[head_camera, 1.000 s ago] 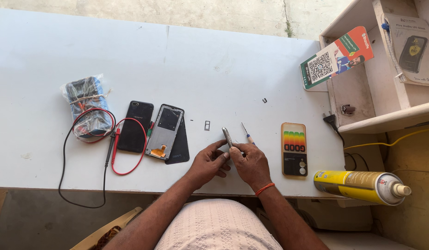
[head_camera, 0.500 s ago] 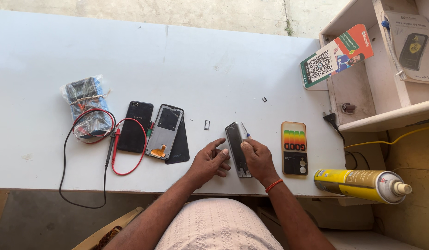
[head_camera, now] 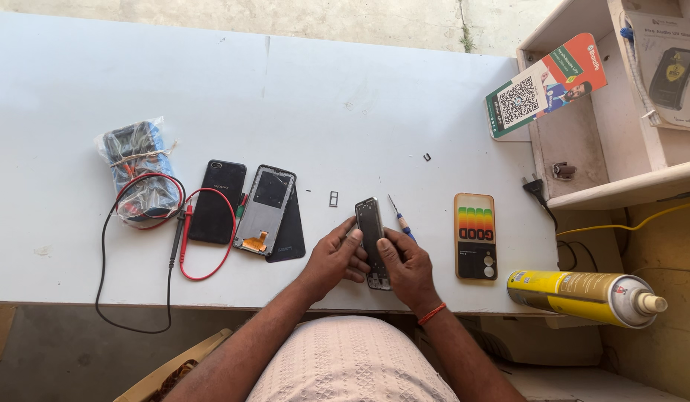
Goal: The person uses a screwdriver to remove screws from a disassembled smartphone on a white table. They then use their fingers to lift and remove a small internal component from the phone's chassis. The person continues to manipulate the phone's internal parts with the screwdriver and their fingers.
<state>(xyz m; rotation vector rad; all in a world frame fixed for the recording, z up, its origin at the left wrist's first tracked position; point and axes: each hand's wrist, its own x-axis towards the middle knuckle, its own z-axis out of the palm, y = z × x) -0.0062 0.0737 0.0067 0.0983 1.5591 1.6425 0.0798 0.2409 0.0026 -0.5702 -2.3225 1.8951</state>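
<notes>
White table fills most of frame, bright daylight. White shelf unit upper right. Concrete floor along top edge.

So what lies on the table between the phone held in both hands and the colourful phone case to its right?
In the head view, a small blue-handled screwdriver lies between the held phone and the colourful phone case; the rest is bare white table.
</notes>
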